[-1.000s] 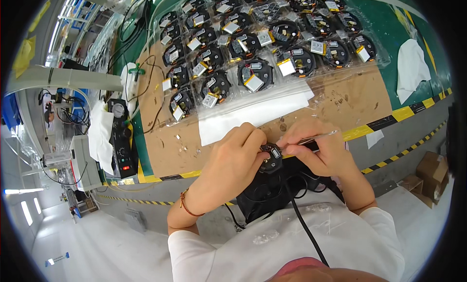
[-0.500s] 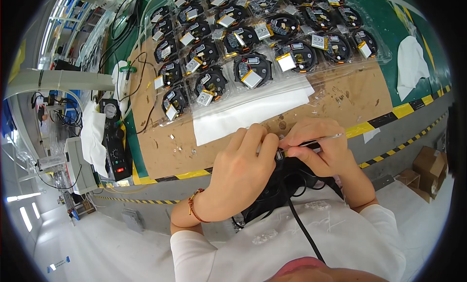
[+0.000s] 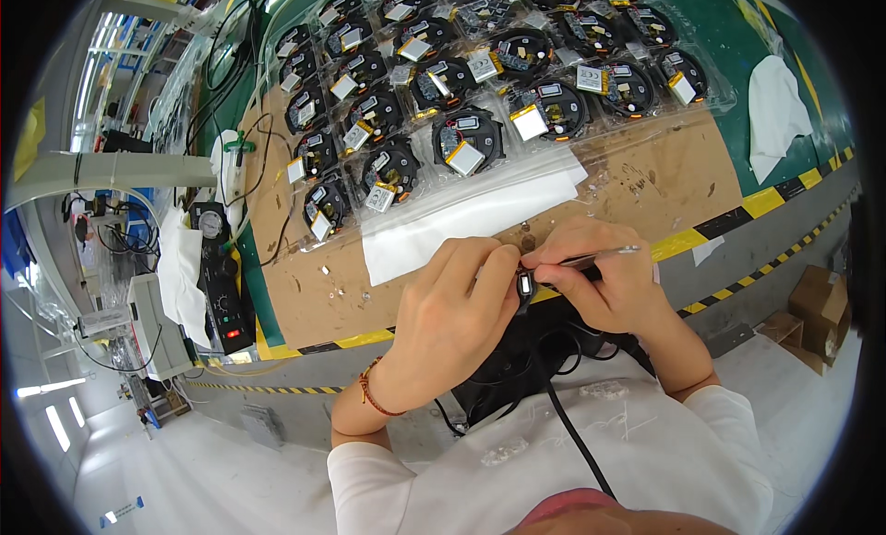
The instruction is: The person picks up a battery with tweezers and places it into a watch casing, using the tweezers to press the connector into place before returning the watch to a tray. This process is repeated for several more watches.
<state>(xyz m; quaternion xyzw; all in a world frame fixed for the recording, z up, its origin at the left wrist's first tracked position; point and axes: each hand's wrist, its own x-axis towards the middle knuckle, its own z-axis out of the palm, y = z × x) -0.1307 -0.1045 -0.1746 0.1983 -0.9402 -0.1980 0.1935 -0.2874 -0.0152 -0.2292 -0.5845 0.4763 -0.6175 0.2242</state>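
Just beyond the table's front edge, my two hands meet over a small black part (image 3: 526,286) with a pale rectangle on its face. My left hand (image 3: 457,300) is closed round it, fingers bent, and covers most of it. My right hand (image 3: 604,272) pinches a slim metal tool (image 3: 604,253) between thumb and fingers; its rear end sticks out to the right. The tool's front end is hidden among the fingertips close to the part. Ahead lies a clear plastic tray (image 3: 683,110) of round black casings (image 3: 469,138), many with silver battery packs (image 3: 464,156).
Under the tray lie white paper (image 3: 406,251) and brown cardboard (image 3: 314,309) with small scraps. A black control box with a red-lit switch (image 3: 233,333) stands at the left, beside cables. A white cloth (image 3: 777,115) is at the right. Striped tape (image 3: 720,226) marks the table edge.
The pale face of the small black part shows more plainly now between my fingers. Both hands stay close together around it, and the tray sits slightly further left and higher in view.
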